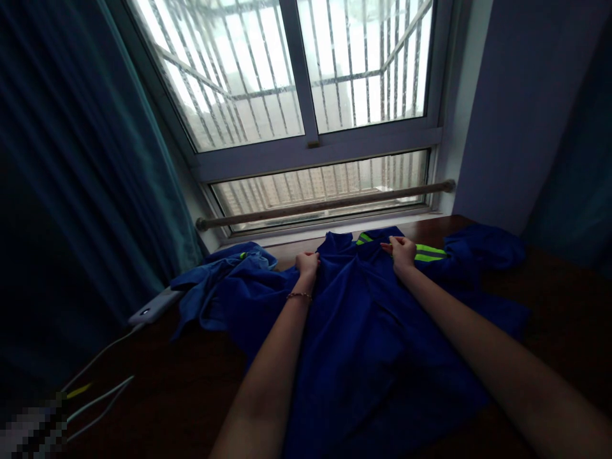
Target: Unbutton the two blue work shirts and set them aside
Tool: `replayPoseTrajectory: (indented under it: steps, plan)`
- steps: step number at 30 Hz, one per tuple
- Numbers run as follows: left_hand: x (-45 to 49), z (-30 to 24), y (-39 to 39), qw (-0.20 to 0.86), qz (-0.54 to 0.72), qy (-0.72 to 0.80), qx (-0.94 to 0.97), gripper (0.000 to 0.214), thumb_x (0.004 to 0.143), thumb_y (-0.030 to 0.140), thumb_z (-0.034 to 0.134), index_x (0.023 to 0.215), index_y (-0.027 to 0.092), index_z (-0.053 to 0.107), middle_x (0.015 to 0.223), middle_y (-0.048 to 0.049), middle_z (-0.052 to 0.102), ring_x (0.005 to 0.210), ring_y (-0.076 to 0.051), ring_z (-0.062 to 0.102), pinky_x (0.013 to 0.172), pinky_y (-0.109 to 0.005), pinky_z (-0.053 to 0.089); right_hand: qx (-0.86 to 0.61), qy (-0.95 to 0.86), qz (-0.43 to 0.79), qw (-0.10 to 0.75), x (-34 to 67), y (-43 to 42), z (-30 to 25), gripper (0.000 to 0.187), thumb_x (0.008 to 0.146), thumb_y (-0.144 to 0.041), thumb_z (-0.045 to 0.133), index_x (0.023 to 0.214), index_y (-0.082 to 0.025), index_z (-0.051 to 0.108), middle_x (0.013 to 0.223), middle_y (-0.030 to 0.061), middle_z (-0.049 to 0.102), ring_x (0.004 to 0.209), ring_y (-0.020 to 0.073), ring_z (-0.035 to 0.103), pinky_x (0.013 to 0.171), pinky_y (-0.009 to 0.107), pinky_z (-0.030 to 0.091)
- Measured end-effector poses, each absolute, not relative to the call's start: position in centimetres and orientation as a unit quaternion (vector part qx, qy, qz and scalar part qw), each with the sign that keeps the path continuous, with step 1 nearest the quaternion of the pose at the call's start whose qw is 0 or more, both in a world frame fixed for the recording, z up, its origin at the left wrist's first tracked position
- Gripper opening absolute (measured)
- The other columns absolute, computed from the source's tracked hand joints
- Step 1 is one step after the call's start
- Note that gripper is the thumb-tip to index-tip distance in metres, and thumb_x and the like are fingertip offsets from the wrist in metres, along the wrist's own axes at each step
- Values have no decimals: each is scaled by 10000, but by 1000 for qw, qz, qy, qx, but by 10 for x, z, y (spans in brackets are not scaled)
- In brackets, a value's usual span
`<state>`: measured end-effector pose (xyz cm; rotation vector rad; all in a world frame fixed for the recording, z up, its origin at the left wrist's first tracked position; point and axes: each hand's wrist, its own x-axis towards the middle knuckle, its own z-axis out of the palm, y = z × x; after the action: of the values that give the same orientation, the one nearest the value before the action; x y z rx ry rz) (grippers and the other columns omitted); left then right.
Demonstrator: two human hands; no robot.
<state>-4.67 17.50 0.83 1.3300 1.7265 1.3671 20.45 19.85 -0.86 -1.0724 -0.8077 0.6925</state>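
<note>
A dark blue jacket [354, 319] with yellow-green and grey reflective stripes lies spread over the dark brown tabletop, its collar end toward the window. My left hand [307, 262] is closed on the cloth left of the collar, a thin bracelet on its wrist. On the right side, my right hand [400, 250] pinches the cloth near a reflective stripe [430, 253], some fingers partly extended. The cloth between the hands is drawn into folds. One sleeve [485, 245] lies bunched at the far right.
A lighter blue garment [210, 287] lies crumpled at the left. Beside it, a white power bank [155, 307] has a cable plugged in. More white cable [100, 401] lies at lower left. Behind the brown tabletop [191, 382] are a rail [329, 205] and a barred window; a curtain [95, 159] hangs left.
</note>
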Motion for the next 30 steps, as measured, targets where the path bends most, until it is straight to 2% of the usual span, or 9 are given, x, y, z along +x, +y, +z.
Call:
replayPoseTrajectory:
  steps: [3, 5, 9, 12, 14, 18, 23, 26, 30]
  plan:
    - [-30, 23, 167, 210, 535, 670, 471, 245, 741, 220, 579, 938, 110, 486, 676, -4, 551, 482, -76, 502, 485, -204, 378, -424, -350, 358, 755, 200, 196, -7, 161, 684, -309, 554, 719, -180, 463, 622, 0, 567, 546, 161, 620, 525, 281, 541]
    - [-13, 35, 159, 176, 527, 652, 516, 259, 732, 302, 582, 907, 129, 502, 630, 1, 556, 453, -78, 503, 473, -200, 372, -379, -340, 383, 771, 199, 194, -6, 181, 660, -295, 587, 722, -171, 473, 621, -16, 553, 535, 160, 616, 537, 299, 548]
    - [23, 41, 144, 235, 391, 580, 675, 338, 637, 465, 623, 698, 139, 559, 497, 4, 529, 419, -104, 506, 431, -204, 354, -366, -373, 367, 770, 198, 193, -3, 175, 661, -294, 592, 723, -164, 492, 666, -12, 551, 527, 145, 607, 559, 305, 547]
    - [33, 28, 144, 248, 372, 567, 692, 251, 535, 308, 729, 608, 135, 563, 525, 6, 543, 454, -90, 503, 443, -191, 348, -391, -417, 316, 757, 196, 187, 2, 163, 700, -295, 549, 783, -160, 510, 789, 29, 573, 585, 141, 612, 592, 297, 539]
    - [29, 17, 148, 322, 396, 565, 648, 203, 544, 216, 726, 647, 127, 575, 525, 14, 540, 451, -79, 494, 449, -189, 357, -414, -457, 239, 750, 194, 180, 8, 223, 712, -273, 539, 901, -156, 516, 923, 68, 579, 653, 142, 614, 618, 286, 528]
    - [8, -1, 154, 543, 429, 491, 529, 257, 571, 194, 726, 771, 104, 590, 544, 11, 553, 438, -60, 488, 451, -184, 380, -398, -636, 130, 648, 185, 164, 12, 241, 740, -239, 527, 968, -166, 559, 939, 66, 607, 594, 117, 594, 596, 255, 490]
    - [-7, -13, 153, 645, 408, 413, 497, 193, 575, 156, 718, 717, 93, 603, 587, -4, 572, 455, -46, 501, 453, -162, 377, -369, -788, 203, 450, 176, 167, -16, 130, 718, -227, 554, 766, -179, 665, 763, 33, 665, 675, 157, 617, 644, 252, 469]
    - [-6, -16, 153, 652, 404, 393, 508, 166, 595, 149, 699, 727, 93, 615, 601, -11, 582, 466, -51, 511, 473, -168, 388, -379, -789, 243, 419, 176, 174, -30, 163, 724, -264, 554, 783, -187, 685, 796, 33, 679, 751, 175, 622, 688, 259, 463]
    - [-5, -15, 152, 649, 402, 388, 516, 193, 592, 146, 690, 767, 96, 629, 631, -17, 596, 485, -55, 519, 495, -172, 391, -375, -768, 258, 451, 177, 175, -31, 206, 721, -312, 560, 815, -183, 690, 826, 39, 678, 772, 182, 617, 703, 267, 460]
